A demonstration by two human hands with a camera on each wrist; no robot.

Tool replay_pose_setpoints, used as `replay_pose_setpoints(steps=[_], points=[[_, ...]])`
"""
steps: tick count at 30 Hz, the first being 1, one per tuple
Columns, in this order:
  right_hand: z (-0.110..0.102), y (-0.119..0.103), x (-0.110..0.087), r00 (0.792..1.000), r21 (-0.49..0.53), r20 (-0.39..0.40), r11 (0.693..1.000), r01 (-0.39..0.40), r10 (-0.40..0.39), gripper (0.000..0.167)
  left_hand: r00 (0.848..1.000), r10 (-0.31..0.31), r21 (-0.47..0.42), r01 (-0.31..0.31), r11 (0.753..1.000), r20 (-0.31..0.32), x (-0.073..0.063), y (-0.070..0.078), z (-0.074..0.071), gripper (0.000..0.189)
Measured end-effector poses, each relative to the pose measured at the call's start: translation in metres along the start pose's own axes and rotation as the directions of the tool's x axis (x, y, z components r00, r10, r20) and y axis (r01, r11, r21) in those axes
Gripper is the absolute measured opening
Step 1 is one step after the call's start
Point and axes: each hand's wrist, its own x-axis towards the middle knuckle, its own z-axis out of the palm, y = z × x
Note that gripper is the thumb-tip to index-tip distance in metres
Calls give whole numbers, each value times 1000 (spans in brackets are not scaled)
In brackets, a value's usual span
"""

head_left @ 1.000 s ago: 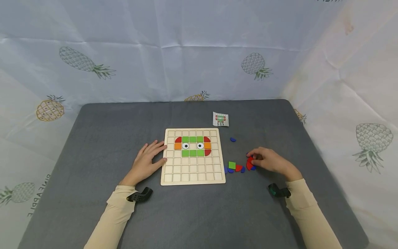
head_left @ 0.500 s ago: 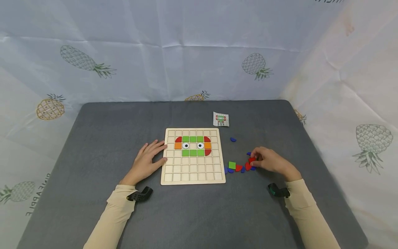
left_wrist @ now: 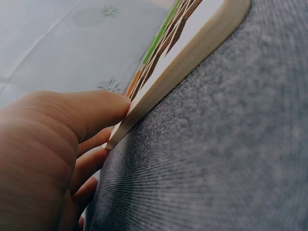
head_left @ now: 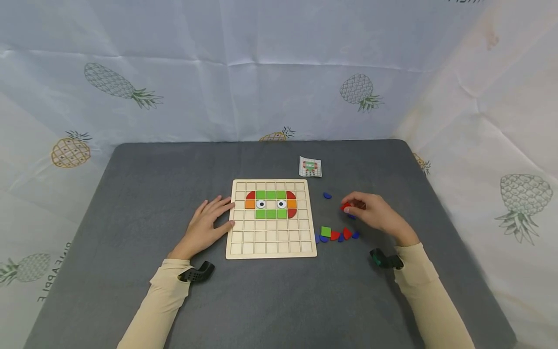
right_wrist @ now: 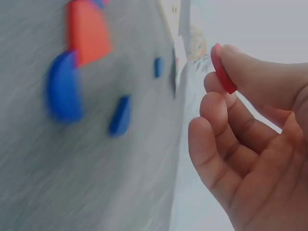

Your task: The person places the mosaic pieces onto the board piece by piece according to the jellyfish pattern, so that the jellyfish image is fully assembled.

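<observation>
My left hand (head_left: 202, 230) rests on the table with fairly straight fingers, thumb and fingertips touching the left edge of a square wooden grid board (head_left: 259, 236). Green, red and orange tiles and two eye tiles form a face shape in the board's upper cells. Off the table on the right, my right hand (head_left: 377, 214) pinches a red quarter-circle tile (right_wrist: 221, 72) between thumb and index finger; its other fingers are loosely curled. Below that hand lie another red quarter-circle tile (head_left: 347, 233) and a blue half-circle tile (right_wrist: 64, 89).
Beside the board's right edge lie a green square tile (head_left: 325, 231), a red tile (head_left: 334, 235) and several blue ones. A single blue half-circle tile (head_left: 327, 195) sits farther back. A small pattern card (head_left: 310, 166) lies behind the board on the grey table (head_left: 174, 169).
My right hand has picked a red tile from the small group on the right and moved up and slightly left with it. The left hand has stayed at the board's edge.
</observation>
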Motion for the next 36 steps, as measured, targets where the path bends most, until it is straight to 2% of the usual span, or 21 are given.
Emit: replay_pose_setpoints(steps=[17,23,28,36], points=[[4,-70,49,996,96,27,992,76,-79,11,1000,9,-8,-9,1000,-1,-1,0,-1,58],[10,-86,67,988,148,29,978,146,-152,9,1000,5,-2,-5,1000,-4,-1,-1,-1,58],[18,-99,81,978,192,40,962,193,-204,14,1000,5,-2,-5,1000,-9,-1,-1,-1,58],[34,-115,92,973,270,99,946,178,-211,21,1000,15,6,-15,1000,-5,-1,-1,-1,58]])
